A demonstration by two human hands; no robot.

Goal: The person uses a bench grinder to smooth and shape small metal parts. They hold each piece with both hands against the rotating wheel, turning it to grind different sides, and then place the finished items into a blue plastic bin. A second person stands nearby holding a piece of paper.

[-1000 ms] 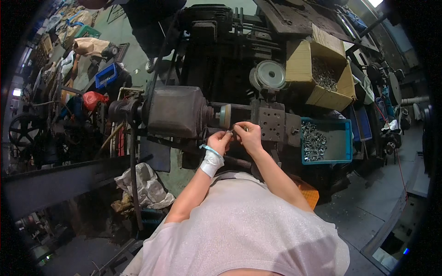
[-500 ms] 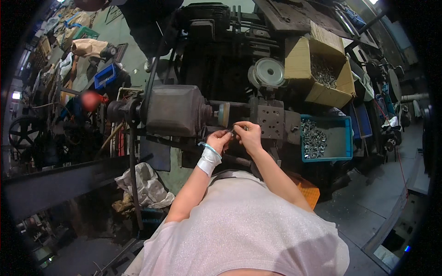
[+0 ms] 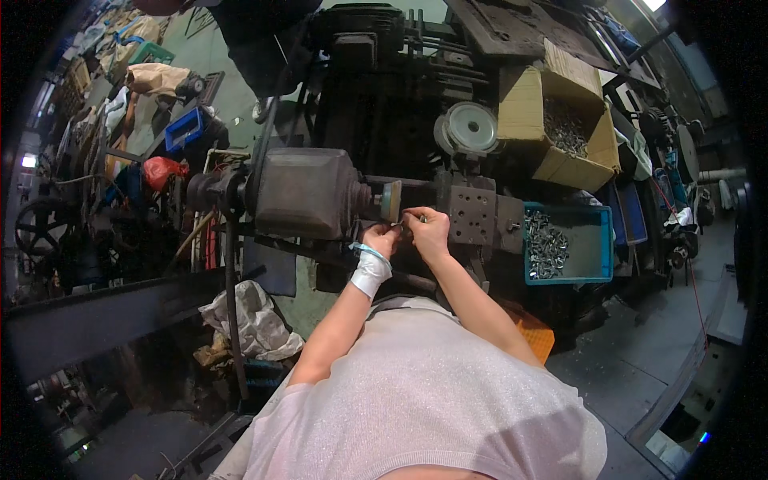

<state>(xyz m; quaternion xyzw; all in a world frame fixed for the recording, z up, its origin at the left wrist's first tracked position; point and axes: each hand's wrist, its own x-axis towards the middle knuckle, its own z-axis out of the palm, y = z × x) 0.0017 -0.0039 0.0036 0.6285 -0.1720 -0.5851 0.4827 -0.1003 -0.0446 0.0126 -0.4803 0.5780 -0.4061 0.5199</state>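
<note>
My left hand and my right hand meet just below a round wheel on the spindle of a dark machine. The fingers of both hands are pinched around a small metal piece; its exact kind is too small to make out. The piece sits close to the wheel's lower edge, and I cannot tell whether it touches. A white wrap and a pale blue band circle my left wrist. To the right of my right hand stands a dark block with several holes.
A blue-green tray of shiny metal parts stands at the right. Behind it an open cardboard box holds more small parts. A round metal disc sits behind the block. A whitish sack lies at lower left. Someone's dark-clothed legs show at the far side.
Both hands have shifted slightly up toward the wheel, bringing the small metal piece nearer its lower edge. My left hand has also moved a little to the right.
</note>
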